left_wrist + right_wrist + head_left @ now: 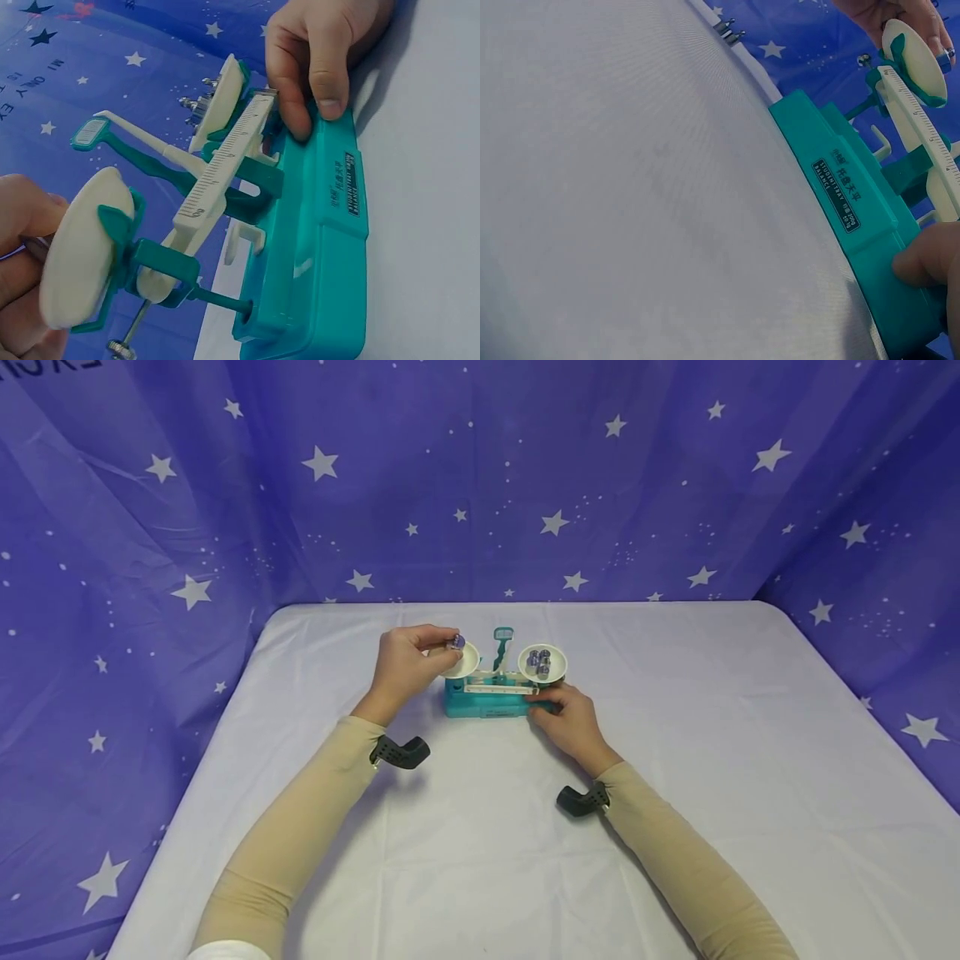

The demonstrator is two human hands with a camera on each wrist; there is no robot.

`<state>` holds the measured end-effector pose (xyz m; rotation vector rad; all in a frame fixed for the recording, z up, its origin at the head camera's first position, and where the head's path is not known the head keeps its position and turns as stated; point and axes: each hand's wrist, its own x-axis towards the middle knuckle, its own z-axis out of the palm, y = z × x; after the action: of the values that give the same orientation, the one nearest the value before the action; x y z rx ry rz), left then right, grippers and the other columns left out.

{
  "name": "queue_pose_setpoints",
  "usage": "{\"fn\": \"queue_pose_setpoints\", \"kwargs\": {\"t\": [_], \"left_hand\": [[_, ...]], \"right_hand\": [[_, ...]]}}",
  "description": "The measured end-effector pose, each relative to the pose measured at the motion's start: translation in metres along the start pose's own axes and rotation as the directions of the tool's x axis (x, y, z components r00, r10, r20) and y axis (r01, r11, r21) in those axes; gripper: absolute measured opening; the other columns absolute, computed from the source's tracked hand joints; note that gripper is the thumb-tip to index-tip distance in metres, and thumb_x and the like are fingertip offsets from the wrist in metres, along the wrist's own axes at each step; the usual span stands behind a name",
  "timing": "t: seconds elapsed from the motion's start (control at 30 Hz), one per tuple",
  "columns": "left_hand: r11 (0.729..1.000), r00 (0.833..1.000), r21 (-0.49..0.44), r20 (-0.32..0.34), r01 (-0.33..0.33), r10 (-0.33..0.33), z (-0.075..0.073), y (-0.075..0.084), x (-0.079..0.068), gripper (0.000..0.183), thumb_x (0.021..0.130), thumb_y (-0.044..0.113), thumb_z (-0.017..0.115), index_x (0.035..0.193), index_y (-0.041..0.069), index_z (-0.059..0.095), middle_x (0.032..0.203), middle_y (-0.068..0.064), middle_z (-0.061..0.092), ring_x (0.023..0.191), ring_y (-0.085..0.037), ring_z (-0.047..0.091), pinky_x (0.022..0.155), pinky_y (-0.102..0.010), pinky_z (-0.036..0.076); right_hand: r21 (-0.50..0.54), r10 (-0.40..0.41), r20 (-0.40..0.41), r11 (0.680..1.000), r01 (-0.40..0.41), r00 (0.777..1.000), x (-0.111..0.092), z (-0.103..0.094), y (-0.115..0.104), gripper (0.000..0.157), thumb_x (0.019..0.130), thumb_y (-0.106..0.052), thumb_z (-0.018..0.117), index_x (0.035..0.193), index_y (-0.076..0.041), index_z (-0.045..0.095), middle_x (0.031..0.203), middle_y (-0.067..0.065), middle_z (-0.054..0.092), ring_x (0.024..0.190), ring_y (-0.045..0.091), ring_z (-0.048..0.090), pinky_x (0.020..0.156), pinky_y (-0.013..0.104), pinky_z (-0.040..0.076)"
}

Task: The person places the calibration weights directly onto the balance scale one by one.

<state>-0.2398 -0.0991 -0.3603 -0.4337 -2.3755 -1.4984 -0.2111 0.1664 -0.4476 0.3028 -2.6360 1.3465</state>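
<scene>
A teal tray balance with two white pans stands on the table. Over the left pan, my left hand pinches a small shiny metal weight between thumb and fingers; in the left wrist view the pan hides most of that hold. Several metal weights stand together in the right pan. My right hand grips the right end of the base, its thumb on the front face. Across the middle runs a white graduated beam, with a teal pointer scale behind it.
The balance rests on a white cloth-covered table. Behind and at the sides hangs a blue curtain with white stars. Small metal weights show near the cloth's edge in the right wrist view. Black camera mounts sit on both wrists.
</scene>
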Motion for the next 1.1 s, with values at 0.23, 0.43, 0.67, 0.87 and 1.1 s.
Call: {"fn": "queue_pose_setpoints", "kwargs": {"t": [0.23, 0.43, 0.67, 0.87, 1.1], "left_hand": [[0.998, 1.000, 0.059, 0.011, -0.019, 0.018, 0.002, 0.002, -0.001, 0.025, 0.080, 0.010, 0.079, 0.104, 0.002, 0.080, 0.100, -0.014, 0.080, 0.103, -0.029, 0.076, 0.090, -0.043, 0.062], [1.000, 1.000, 0.024, 0.007, -0.004, 0.004, 0.000, 0.004, 0.002, 0.025, 0.082, 0.010, 0.079, 0.106, 0.002, 0.079, 0.103, -0.015, 0.080, 0.102, -0.029, 0.077, 0.092, -0.042, 0.061], [0.989, 0.997, -0.123, -0.015, 0.078, -0.081, -0.009, 0.009, 0.010, 0.029, 0.083, 0.007, 0.080, 0.110, 0.001, 0.077, 0.108, -0.018, 0.078, 0.100, -0.031, 0.077, 0.088, -0.030, 0.063], [0.990, 0.996, -0.108, 0.036, 0.091, -0.087, -0.009, 0.012, 0.013, 0.027, 0.083, 0.008, 0.079, 0.110, 0.001, 0.078, 0.108, -0.017, 0.078, 0.100, -0.030, 0.076, 0.090, -0.034, 0.062], [0.996, 0.991, -0.038, 0.105, 0.083, -0.078, 0.002, 0.009, 0.008, 0.025, 0.082, 0.009, 0.078, 0.106, 0.003, 0.079, 0.104, -0.015, 0.079, 0.099, -0.028, 0.077, 0.087, -0.041, 0.063]], "right_hand": [[-0.009, -0.016, -0.009, 1.000, 0.016, 1.000, 0.000, 0.000, -0.001, 0.020, 0.082, -0.003, 0.073, 0.101, -0.001, 0.079, 0.124, 0.022, 0.071, 0.129, 0.041, 0.060, 0.110, 0.053, 0.049], [-0.010, -0.021, -0.017, 1.000, 0.021, 1.000, 0.000, 0.000, -0.001, 0.020, 0.082, -0.003, 0.073, 0.101, -0.001, 0.079, 0.123, 0.022, 0.071, 0.127, 0.041, 0.061, 0.108, 0.054, 0.050], [0.005, -0.028, -0.015, 1.000, 0.028, 1.000, 0.000, -0.001, -0.001, 0.020, 0.083, -0.004, 0.073, 0.101, -0.001, 0.079, 0.125, 0.022, 0.070, 0.129, 0.041, 0.059, 0.111, 0.054, 0.048], [0.002, -0.010, -0.012, 1.000, 0.010, 1.000, -0.001, -0.002, -0.003, 0.020, 0.083, -0.004, 0.074, 0.102, -0.001, 0.079, 0.123, 0.022, 0.071, 0.124, 0.041, 0.062, 0.107, 0.054, 0.050], [0.009, 0.002, -0.005, 1.000, -0.002, 1.000, -0.002, -0.002, -0.005, 0.020, 0.083, -0.004, 0.073, 0.103, -0.001, 0.079, 0.123, 0.021, 0.071, 0.124, 0.039, 0.061, 0.104, 0.053, 0.052]]}}
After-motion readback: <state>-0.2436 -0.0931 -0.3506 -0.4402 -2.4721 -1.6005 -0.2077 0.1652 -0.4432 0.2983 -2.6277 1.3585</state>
